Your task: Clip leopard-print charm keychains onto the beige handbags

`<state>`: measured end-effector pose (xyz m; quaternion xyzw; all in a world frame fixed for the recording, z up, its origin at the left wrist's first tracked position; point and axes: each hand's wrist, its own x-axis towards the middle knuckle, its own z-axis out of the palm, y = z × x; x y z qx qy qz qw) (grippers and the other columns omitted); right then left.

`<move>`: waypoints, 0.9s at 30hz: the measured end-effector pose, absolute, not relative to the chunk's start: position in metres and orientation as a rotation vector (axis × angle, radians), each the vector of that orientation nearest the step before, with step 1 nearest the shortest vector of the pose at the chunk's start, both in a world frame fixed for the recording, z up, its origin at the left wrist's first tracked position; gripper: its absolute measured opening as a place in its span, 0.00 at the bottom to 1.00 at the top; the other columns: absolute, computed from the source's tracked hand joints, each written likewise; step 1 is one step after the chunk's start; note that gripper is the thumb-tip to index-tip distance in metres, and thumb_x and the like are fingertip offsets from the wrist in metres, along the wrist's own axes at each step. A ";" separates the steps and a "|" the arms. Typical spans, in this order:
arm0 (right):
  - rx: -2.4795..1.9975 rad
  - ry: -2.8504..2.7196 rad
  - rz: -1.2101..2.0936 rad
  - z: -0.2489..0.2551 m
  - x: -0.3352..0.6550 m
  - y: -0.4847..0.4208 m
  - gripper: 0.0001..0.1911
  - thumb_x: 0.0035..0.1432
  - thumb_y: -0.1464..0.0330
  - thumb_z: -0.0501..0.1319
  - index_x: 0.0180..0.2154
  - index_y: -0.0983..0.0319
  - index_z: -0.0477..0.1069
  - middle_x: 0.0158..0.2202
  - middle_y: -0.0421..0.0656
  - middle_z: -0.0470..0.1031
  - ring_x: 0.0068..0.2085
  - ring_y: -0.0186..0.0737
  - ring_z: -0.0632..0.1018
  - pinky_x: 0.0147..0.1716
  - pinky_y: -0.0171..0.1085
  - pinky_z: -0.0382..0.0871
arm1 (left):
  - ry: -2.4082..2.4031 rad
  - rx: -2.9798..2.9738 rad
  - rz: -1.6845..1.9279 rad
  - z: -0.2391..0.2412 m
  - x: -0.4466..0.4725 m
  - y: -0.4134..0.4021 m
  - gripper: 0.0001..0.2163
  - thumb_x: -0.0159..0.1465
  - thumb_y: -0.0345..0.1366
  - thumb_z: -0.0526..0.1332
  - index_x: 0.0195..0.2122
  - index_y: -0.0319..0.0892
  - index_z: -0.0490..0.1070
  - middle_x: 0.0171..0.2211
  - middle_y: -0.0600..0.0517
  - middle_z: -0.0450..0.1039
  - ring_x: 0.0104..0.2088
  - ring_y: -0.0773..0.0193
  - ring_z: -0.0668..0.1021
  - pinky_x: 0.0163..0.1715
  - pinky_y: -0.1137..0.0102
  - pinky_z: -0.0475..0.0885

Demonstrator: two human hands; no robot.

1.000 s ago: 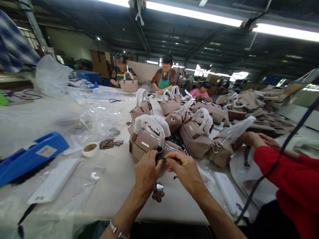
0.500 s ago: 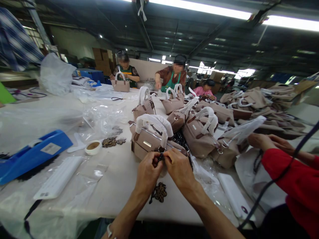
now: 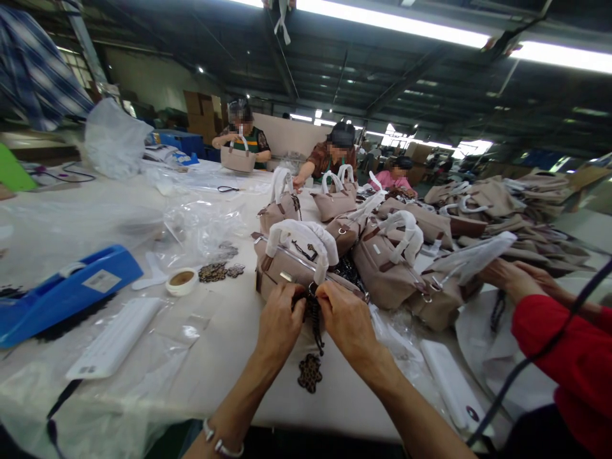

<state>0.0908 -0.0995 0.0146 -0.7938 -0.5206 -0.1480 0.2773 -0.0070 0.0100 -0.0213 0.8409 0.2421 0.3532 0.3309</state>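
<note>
A beige handbag (image 3: 287, 262) with white-wrapped handles stands in front of me, a metal ring at its near side. From that ring hangs a dark braided cord (image 3: 315, 322). My left hand (image 3: 280, 322) is closed in a pinch at the cord's top, left of the ring. On the other side my right hand (image 3: 348, 317) pinches there too, its fingertips by the ring. The fingers partly hide what they grip. Just below the cord's end lies a leopard-print flower charm (image 3: 310, 373); I cannot tell whether they are joined.
More beige handbags (image 3: 385, 268) crowd the right and back. To the left are a blue tape dispenser (image 3: 90, 280), a white round tub (image 3: 182, 280), several flower charms (image 3: 213, 272) and a white power strip (image 3: 117, 338). A co-worker's red sleeve (image 3: 549, 338) reaches in from the right.
The dark cord, bunched in my left fingers before, now hangs down between my hands. My hands have moved slightly apart. At the back, a co-worker leans further forward.
</note>
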 end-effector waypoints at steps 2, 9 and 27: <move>-2.162 -1.359 -0.406 0.014 0.091 -0.099 0.08 0.61 0.75 0.56 0.31 0.59 0.69 0.28 0.38 0.74 0.31 0.36 0.74 0.29 0.34 0.56 | 0.620 2.238 0.895 -0.023 -0.004 0.014 0.07 0.61 0.30 0.56 0.39 0.43 0.71 0.39 0.48 0.72 0.44 0.55 0.73 0.47 0.60 0.68; -2.290 -1.221 -0.340 0.013 0.090 -0.097 0.05 0.58 0.72 0.62 0.29 0.59 0.69 0.26 0.37 0.76 0.30 0.37 0.76 0.29 0.35 0.55 | 0.623 2.245 0.810 -0.017 -0.001 0.015 0.05 0.60 0.29 0.57 0.34 0.42 0.72 0.35 0.50 0.75 0.41 0.55 0.73 0.45 0.62 0.67; -2.094 -1.065 -0.036 0.009 0.089 -0.100 0.04 0.53 0.72 0.62 0.27 0.58 0.72 0.26 0.36 0.77 0.29 0.37 0.76 0.31 0.34 0.63 | 0.566 1.941 0.500 -0.011 -0.007 0.025 0.12 0.62 0.40 0.54 0.31 0.40 0.74 0.28 0.52 0.76 0.32 0.61 0.76 0.32 0.72 0.66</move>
